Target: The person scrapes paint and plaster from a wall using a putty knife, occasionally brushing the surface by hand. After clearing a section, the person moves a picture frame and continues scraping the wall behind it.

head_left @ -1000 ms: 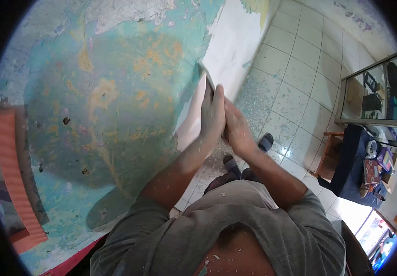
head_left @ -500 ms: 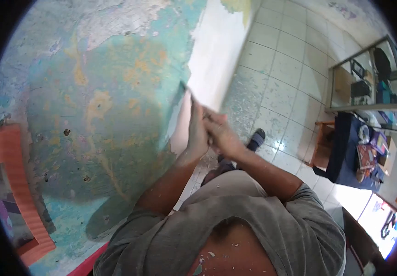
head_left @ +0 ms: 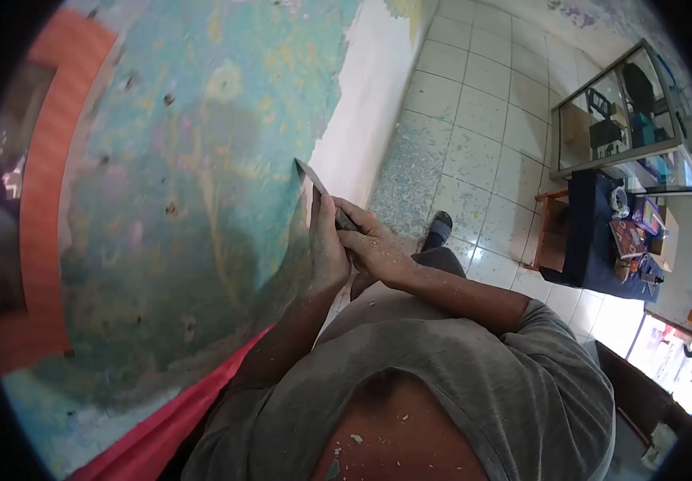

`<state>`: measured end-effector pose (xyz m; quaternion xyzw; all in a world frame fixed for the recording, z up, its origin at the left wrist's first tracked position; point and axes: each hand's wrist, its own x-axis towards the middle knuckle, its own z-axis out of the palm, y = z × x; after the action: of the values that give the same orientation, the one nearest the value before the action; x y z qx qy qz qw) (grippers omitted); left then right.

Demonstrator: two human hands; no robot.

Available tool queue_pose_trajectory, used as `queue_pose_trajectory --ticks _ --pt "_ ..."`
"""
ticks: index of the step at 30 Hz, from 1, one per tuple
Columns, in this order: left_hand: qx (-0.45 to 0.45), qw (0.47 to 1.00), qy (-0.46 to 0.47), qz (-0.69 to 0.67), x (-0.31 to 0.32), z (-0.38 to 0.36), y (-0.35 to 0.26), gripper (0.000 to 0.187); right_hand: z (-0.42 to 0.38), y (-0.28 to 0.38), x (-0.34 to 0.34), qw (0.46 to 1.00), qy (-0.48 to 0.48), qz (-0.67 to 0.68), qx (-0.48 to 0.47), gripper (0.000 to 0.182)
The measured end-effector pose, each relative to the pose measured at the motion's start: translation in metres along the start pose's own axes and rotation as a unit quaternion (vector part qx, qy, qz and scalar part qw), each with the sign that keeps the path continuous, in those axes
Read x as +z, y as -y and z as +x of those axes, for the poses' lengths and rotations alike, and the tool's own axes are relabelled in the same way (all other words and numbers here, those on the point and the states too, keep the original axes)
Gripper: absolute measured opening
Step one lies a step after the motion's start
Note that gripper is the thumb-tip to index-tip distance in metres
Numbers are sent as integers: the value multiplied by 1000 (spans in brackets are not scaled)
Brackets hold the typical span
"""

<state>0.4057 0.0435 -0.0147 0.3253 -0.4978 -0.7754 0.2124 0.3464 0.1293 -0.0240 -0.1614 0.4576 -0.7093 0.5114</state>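
A paint scraper (head_left: 310,175) points up and left, its blade edge at the wall (head_left: 225,184) where old turquoise paint borders a white stripped strip. Wrapped round the scraper's handle is my right hand (head_left: 376,250), dusted with white flecks. My left hand (head_left: 328,255) presses against the same tool from the other side, thumb up along the blade's base. Both hands are closed, and much of the handle is hidden between them.
An orange-red frame (head_left: 45,200) is set in the wall at left, with pink-red cloth (head_left: 177,409) below it. Paint flakes litter the tiled floor (head_left: 418,172). At right stand a glass cabinet (head_left: 594,160) and a dark-draped table (head_left: 586,232) carrying several items.
My view has shifted, bringing more of the orange-red frame and pink-red cloth into sight. The scraper and both hands have moved slightly down and left; they were blurred before.
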Motion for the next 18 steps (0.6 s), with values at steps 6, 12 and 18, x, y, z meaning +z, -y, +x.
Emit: queue_pose_trajectory --ticks 6,12,18 --pt "3 999 -44 -7 -24 -8 29 56 -18 -17 10 997 -15 -58 49 49" --pt "-75 985 -86 -126 -13 -20 26 56 -13 -43 2 972 -19 -204 -116 48" --pt "-90 980 125 -128 -46 -34 24 57 -23 -61 7 992 -23 -105 -62 48"
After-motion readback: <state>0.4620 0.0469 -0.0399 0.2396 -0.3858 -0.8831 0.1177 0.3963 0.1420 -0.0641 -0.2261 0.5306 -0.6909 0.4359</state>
